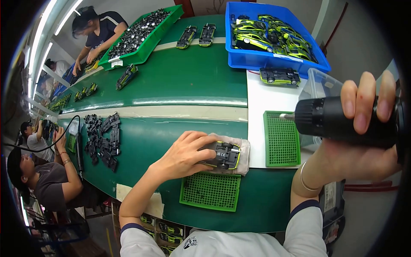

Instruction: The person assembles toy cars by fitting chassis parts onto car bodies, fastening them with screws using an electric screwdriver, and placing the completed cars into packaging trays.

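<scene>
My left hand (185, 155) rests on an upside-down toy car (223, 155), black underneath with a yellow-green rim. The car lies on a folded grey cloth (244, 156) on the green belt. My right hand (364, 128) is raised at the right and grips a black electric screwdriver (338, 122). Its bit points left, above a green perforated screw tray (281, 139). The bit is well apart from the car.
A second green perforated tray (210, 191) lies near me. A blue bin (274, 36) holds several yellow-green toy cars, with one car (280, 76) in front. A clear plastic tub (319, 85), a green bin (141, 36) of parts, loose black chassis (102, 139), and other people work at left.
</scene>
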Tool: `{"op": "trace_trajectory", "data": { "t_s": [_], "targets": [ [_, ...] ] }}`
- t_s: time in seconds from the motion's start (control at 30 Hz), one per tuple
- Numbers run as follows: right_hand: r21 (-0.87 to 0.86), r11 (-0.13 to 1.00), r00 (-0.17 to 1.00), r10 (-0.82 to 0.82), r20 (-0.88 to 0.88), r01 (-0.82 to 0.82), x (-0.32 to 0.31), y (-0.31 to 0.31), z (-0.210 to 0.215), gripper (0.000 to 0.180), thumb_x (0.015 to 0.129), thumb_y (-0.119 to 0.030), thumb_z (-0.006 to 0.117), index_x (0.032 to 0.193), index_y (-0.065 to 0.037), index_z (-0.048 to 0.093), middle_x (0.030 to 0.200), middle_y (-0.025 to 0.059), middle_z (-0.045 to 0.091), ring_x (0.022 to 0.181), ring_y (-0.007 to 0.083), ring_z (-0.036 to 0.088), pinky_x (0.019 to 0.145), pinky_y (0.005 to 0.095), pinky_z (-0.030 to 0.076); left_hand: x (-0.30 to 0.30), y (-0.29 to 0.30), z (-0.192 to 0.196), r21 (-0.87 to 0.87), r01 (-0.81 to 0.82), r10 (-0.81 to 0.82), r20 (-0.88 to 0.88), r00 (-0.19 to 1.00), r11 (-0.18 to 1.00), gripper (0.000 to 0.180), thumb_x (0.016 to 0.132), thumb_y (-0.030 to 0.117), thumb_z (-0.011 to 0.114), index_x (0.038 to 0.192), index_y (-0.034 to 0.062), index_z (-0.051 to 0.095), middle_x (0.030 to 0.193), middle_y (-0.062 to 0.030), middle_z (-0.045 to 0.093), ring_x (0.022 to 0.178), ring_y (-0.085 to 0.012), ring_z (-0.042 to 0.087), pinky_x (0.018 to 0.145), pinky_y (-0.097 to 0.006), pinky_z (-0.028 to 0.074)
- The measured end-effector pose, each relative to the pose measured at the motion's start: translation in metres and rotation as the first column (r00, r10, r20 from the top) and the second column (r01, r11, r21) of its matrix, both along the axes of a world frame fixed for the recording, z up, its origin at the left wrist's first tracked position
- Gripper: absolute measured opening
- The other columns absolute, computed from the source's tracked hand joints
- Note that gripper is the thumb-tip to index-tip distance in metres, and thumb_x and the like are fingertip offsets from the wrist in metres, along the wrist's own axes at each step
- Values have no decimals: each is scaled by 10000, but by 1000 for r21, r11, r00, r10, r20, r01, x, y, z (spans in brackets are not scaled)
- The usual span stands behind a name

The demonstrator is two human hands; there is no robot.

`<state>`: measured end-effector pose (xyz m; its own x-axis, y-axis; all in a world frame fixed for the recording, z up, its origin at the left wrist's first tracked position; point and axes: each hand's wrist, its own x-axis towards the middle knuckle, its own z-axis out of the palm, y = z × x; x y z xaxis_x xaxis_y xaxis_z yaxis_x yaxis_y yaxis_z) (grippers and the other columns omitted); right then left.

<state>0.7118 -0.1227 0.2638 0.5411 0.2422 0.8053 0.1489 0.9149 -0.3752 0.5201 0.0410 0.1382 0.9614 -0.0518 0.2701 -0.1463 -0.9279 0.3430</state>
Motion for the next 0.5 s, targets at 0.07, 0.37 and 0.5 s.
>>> {"op": "trace_trajectory", "data": {
  "t_s": [0.07, 0.37, 0.5],
  "targets": [
    [-10, 1000, 1000, -16, -13, 16, 0, -1, -4, 402, 746, -354, 547, 940, -24, 422, 739, 28, 348, 556, 90, 348, 517, 221, 316, -1, -4, -3, 5, -13, 13, -8, 1000, 1000, 332, 610, 178, 695, 878, 116, 509, 1142, -62, 475, 1011, -272, 458, 846, -389, 369],
    [-16, 996, 994, -90, -55, 90, -12, -2, -5, 429, 743, -366, 549, 967, -24, 419, 743, 32, 349, 561, 93, 351, 521, 222, 320, -9, -11, -2, 42, -76, 78, -36, 996, 996, 336, 611, 175, 695, 885, 114, 510, 1169, -64, 463, 1017, -274, 454, 852, -389, 360],
    [-17, 992, 988, -128, -88, 127, -8, -5, -8, 442, 741, -371, 549, 978, -23, 417, 745, 34, 349, 563, 95, 352, 522, 223, 322, -8, -9, -6, 17, -81, 81, -33, 996, 997, 345, 604, 167, 699, 890, 117, 512, 1183, -64, 460, 1025, -282, 451, 855, -391, 358]
  ]
}}
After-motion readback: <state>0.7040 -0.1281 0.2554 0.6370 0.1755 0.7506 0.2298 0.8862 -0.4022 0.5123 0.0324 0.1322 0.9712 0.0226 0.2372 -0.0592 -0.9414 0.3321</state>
